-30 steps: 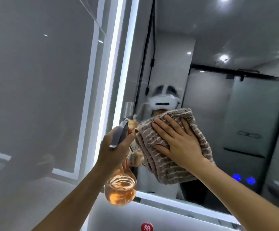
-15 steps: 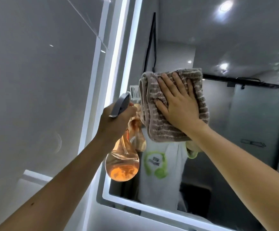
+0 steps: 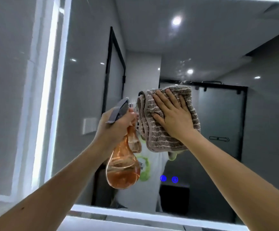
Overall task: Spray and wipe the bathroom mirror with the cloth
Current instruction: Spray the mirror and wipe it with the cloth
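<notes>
Cloth under flat open right hand on mirror, left hand gripping spray bottle

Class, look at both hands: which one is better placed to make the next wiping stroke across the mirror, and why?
The right hand, probably. Its palm lies flat on the folded cloth, pressing it against the mirror. The left hand is wrapped around the orange spray bottle, so it suits spraying instead.

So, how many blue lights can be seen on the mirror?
2. Both sit low on the mirror, side by side: one blue light on the left, the other blue light just right of it. None seems hidden.
</notes>
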{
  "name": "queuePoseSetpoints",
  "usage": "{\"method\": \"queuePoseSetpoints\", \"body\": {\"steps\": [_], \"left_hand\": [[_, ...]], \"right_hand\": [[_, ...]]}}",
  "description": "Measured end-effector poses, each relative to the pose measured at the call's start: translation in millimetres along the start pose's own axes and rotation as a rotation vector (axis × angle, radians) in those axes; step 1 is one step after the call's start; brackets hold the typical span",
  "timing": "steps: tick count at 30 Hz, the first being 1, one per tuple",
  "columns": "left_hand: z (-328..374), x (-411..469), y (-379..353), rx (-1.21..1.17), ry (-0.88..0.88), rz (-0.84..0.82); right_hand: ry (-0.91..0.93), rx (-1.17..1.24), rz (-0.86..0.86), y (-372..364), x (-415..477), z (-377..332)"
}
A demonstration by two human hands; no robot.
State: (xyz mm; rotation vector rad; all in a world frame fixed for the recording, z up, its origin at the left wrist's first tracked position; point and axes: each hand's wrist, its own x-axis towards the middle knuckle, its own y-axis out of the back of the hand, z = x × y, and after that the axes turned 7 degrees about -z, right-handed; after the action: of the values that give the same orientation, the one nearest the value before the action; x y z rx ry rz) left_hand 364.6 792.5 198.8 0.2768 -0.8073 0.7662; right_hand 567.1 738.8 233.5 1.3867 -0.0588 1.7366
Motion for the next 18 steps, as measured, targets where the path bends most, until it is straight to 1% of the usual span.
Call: {"method": "queuePoseSetpoints", "body": {"steps": [5, 11, 14, 18], "left_hand": [[-1, -9, -88, 0.036, 0.012, -0.015], [-2, -26, -170, 0.033, 0.073, 0.027], [1, -33, -192, 0.076, 0.084, 0.02], [6, -36, -206, 0.102, 0.091, 0.012]], "right_hand": [[-0.024, 0.021, -0.026, 2, -40, 73], [-0.054, 0.019, -0.085, -6, -103, 158], [-0.069, 0.023, -0.107, -9, -123, 179], [-0.072, 0.057, -0.09, -6, -126, 180]]}}
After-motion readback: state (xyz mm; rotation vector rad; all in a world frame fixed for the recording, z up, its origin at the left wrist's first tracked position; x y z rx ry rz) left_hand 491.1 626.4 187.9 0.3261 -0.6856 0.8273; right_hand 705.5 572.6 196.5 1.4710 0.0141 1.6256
